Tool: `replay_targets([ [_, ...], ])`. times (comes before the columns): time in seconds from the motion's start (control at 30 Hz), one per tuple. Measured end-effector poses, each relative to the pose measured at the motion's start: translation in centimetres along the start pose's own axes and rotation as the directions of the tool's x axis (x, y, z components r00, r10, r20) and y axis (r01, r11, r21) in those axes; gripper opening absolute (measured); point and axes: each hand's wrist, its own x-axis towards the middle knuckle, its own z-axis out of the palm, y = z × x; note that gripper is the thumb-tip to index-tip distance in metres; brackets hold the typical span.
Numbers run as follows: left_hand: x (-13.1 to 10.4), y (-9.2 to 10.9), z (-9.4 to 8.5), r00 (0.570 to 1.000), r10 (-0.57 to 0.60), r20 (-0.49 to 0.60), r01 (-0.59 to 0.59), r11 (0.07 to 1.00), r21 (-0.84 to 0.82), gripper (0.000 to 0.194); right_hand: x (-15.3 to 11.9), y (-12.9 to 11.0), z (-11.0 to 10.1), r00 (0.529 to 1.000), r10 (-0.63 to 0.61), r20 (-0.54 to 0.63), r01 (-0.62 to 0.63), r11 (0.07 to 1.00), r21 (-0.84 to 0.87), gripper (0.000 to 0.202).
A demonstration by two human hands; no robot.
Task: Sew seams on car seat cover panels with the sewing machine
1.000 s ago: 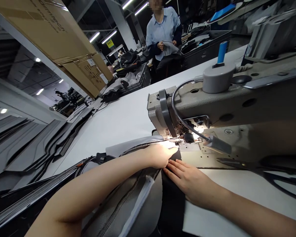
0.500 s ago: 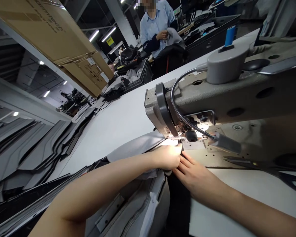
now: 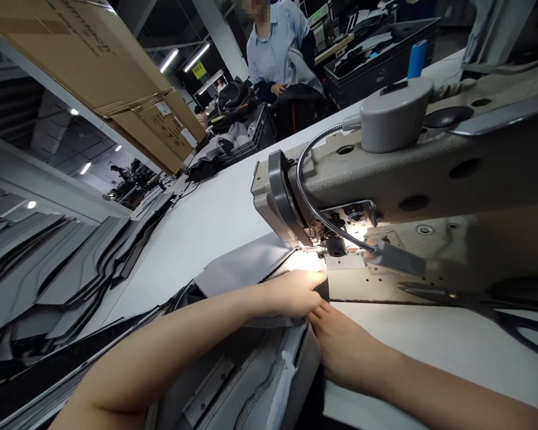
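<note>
Grey panels [image 3: 72,269] lie layered at far left on the white bench [image 3: 219,206]. The left hand [image 3: 296,291] pinches grey fabric [image 3: 246,266] beside the lit presser foot of the sewing machine [image 3: 341,173]; the right hand [image 3: 345,346], fingers bent, touches it. Scissors [image 3: 457,298] lie farther right.

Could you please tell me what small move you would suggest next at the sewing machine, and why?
I would probably ease the left hand slightly back along the grey fabric: its fingertips are close to the brightly lit stitching area of the sewing machine, and the right hand is right against it, so both seem crowded into one spot.
</note>
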Motion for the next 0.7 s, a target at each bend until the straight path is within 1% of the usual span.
replay_targets([
  [0.13,1.3,0.0,0.1,0.997,-0.066,-0.045,0.063,0.996,-0.056,0.055,0.2,1.3,0.6,0.995,0.008,-0.104,-0.008,1.000,-0.001,0.024],
  [0.27,1.8,-0.1,0.1,0.990,-0.086,-0.111,0.075,0.992,-0.100,0.047,0.5,2.0,-0.1,0.988,0.075,-0.133,-0.068,0.996,0.054,0.024],
  [0.3,2.0,-0.1,0.2,0.988,-0.086,-0.130,0.073,0.992,-0.103,0.044,0.6,2.2,-0.4,0.988,0.086,-0.129,-0.076,0.994,0.084,0.024],
  [0.37,2.3,0.1,0.5,0.981,-0.047,-0.187,0.031,0.996,-0.088,0.038,0.7,2.5,-1.2,0.988,0.094,-0.123,-0.072,0.983,0.170,0.026],
  [0.47,1.9,0.2,0.7,0.951,0.028,-0.307,-0.042,0.998,-0.039,0.032,-0.2,2.7,-2.4,0.980,0.117,-0.160,-0.050,0.927,0.373,0.037],
  [0.5,1.3,0.3,0.8,0.936,0.051,-0.348,-0.059,0.998,-0.014,0.031,-0.8,2.5,-2.7,0.977,0.127,-0.172,-0.037,0.891,0.452,0.039],
  [0.57,-0.9,0.4,1.3,0.908,0.086,-0.411,-0.085,0.996,0.020,0.031,-2.4,1.9,-2.9,0.980,0.132,-0.150,-0.020,0.811,0.584,0.039],
  [0.6,-2.4,0.5,1.8,0.895,0.113,-0.431,-0.111,0.993,0.029,0.032,-3.1,1.5,-2.7,0.991,0.109,-0.083,-0.033,0.780,0.625,0.038],
  [0.63,-4.0,0.8,2.4,0.889,0.142,-0.436,-0.143,0.989,0.030,0.035,-3.5,1.2,-2.4,0.995,0.102,0.002,-0.081,0.778,0.623,0.036],
  [0.67,-5.5,1.0,3.2,0.889,0.160,-0.429,-0.168,0.986,0.020,0.040,-3.6,1.0,-1.9,0.993,0.116,0.035,-0.115,0.806,0.581,0.036],
  [0.7,-6.9,1.4,4.1,0.897,0.166,-0.409,-0.181,0.984,0.003,0.046,-3.2,0.7,-1.3,0.986,0.162,0.034,-0.157,0.853,0.497,0.038],
])
